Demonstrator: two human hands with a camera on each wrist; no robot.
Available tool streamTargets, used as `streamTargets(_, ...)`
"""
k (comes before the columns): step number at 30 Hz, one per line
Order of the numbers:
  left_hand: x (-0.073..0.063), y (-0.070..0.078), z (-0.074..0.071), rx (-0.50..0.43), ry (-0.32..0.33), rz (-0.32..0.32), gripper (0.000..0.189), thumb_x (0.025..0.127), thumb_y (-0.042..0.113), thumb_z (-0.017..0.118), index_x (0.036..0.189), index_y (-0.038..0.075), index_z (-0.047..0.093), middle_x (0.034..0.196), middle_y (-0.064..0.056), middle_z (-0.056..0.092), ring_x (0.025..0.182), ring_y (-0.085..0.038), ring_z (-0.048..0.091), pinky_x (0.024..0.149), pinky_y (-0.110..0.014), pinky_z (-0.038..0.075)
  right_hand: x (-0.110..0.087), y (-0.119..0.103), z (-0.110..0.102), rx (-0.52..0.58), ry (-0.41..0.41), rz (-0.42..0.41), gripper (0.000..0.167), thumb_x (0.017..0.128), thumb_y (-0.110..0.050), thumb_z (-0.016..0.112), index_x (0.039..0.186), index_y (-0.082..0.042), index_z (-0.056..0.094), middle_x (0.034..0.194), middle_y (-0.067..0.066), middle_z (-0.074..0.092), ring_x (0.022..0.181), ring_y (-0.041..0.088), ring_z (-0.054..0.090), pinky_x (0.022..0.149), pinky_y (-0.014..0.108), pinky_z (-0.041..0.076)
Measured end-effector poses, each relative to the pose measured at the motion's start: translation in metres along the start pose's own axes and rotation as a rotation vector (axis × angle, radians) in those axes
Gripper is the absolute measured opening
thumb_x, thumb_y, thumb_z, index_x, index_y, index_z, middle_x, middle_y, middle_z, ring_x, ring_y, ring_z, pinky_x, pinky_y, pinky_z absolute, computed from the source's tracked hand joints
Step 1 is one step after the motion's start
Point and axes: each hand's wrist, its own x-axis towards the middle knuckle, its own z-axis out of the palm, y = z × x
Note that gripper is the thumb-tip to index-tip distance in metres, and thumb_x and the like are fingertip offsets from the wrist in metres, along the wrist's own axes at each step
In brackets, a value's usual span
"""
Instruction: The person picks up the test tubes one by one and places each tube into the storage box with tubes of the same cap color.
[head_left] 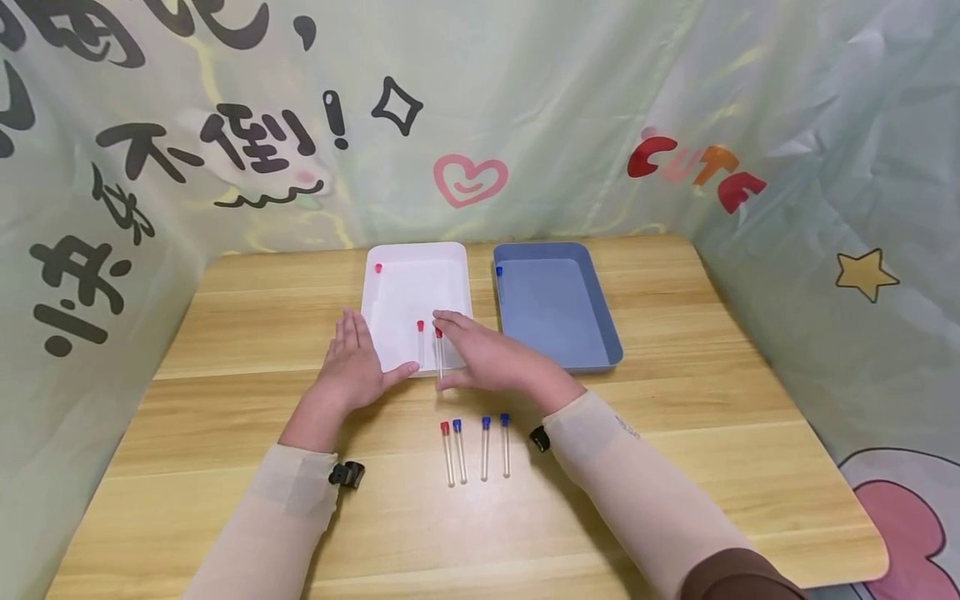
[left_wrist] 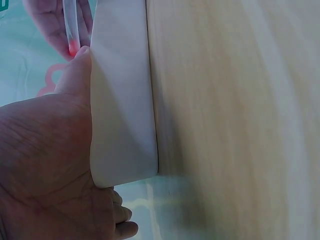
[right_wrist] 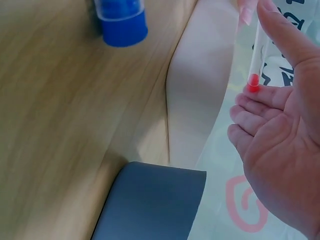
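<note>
My right hand (head_left: 491,354) holds a clear test tube with a red cap (right_wrist: 254,82) lengthwise between thumb and index finger, the fingertips at its cap end. That tube is above the front right part of the white tray (head_left: 405,287). My left hand (head_left: 351,367), fingers straight, rests against the tray's front left corner, its thumb along the front rim. Inside the white tray lie a red-capped tube (head_left: 420,340) near the front and another red cap (head_left: 378,268) at the back left; the rest of that tube is hard to make out.
To the right stands a blue-grey tray (head_left: 558,308) with a blue cap (head_left: 499,272) at its back left. Nearer on the wooden table (head_left: 390,525) lie a red-capped tube (head_left: 447,454) and three blue-capped tubes (head_left: 485,450). A printed curtain (head_left: 555,100) encloses the table.
</note>
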Motion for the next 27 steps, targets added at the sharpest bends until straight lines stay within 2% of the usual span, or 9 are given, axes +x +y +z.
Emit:
streamTargets(15, -0.002, 0.002, -0.004, 0.007, -0.002, -0.001, 0.130, 0.103, 0.074, 0.053, 0.162, -0.019, -0.014, 0.172, -0.041, -0.021, 0.166, -0.057, -0.008, 0.136, -0.067, 0.010, 0.021, 0.004, -0.004, -0.076, 0.025, 0.021, 0.104, 0.096, -0.057, 0.078, 0.170, -0.002, 0.030, 0.181, 0.011, 0.025, 0.167, 0.028, 0.031, 0.135, 0.042, 0.033)
streamTargets(27, 0.000, 0.000, -0.002, 0.004, 0.001, -0.003, 0.131, 0.102, 0.075, 0.054, 0.162, -0.019, -0.014, 0.173, -0.040, -0.021, 0.166, -0.057, -0.007, 0.136, -0.066, 0.011, 0.033, 0.007, -0.003, -0.072, -0.003, 0.041, 0.102, 0.098, -0.051, 0.078, 0.170, 0.000, 0.027, 0.181, 0.015, 0.025, 0.167, 0.030, 0.033, 0.136, 0.043, 0.032)
